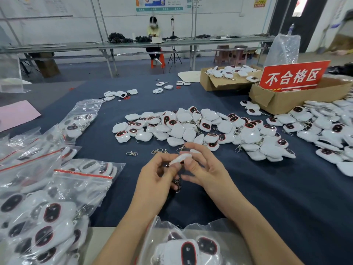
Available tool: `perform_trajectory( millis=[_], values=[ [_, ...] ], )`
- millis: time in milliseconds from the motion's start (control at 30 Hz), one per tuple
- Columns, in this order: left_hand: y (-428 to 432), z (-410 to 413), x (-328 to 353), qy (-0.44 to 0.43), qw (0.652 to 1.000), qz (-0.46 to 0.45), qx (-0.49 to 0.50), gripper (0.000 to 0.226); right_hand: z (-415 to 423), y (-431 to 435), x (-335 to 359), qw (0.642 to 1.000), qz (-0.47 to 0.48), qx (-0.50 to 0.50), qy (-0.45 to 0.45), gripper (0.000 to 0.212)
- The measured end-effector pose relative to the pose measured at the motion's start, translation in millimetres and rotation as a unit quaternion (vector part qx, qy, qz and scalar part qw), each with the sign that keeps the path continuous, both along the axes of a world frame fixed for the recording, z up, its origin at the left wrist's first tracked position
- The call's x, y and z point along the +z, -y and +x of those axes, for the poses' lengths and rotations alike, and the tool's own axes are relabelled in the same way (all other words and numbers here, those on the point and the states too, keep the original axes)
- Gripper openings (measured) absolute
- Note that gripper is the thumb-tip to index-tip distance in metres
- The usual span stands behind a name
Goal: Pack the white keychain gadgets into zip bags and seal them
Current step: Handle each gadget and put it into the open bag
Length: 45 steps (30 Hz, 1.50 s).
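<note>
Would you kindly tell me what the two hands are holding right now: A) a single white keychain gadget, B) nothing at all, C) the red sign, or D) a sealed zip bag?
A: the left hand and right hand both pinch one white keychain gadget above the dark cloth, its metal clasp dangling below.

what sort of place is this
Most likely a factory packing floor: a heap of identical white plastic keychain gadgets, filled clear zip bags with red seal strips, and a red sign with white characters in a brown cardboard box.
</note>
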<state>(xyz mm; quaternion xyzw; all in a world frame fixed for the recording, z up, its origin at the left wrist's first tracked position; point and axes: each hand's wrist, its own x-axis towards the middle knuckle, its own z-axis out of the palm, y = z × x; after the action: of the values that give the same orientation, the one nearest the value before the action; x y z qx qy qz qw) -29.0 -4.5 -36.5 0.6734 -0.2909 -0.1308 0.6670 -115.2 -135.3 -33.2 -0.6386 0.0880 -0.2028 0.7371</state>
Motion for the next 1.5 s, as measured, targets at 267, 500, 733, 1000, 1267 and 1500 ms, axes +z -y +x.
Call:
perform_trajectory(
  millis=[267,500,733,1000,1267,1500],
  values=[
    [-2,-2,2,-0.012,1.000,-0.004,-0.012,0.022,-4,2,-2,0.998,0.021,0.028,0.052,0.023],
    [-1,-1,4,-0.006,1.000,-0.014,-0.008,0.022,-3,0,0,0.999,0.015,0.011,0.043,0.024],
    [-3,-5,10,-0.163,0.975,-0.118,-0.090,0.011,2,-1,-1,0.994,-0.066,-0.073,0.038,0.025],
    [-2,-6,9,-0.119,0.981,-0.121,-0.099,0.012,0,-2,-1,0.991,-0.101,-0.068,0.048,0.048],
    [-6,0,18,-0.298,0.924,-0.201,-0.130,0.020,-1,-9,7,0.997,-0.079,-0.012,0.003,0.025],
    [-4,1,15,-0.245,0.948,-0.164,-0.118,0.031,-4,-8,8,0.998,-0.047,-0.018,0.032,0.016]
  ],
)
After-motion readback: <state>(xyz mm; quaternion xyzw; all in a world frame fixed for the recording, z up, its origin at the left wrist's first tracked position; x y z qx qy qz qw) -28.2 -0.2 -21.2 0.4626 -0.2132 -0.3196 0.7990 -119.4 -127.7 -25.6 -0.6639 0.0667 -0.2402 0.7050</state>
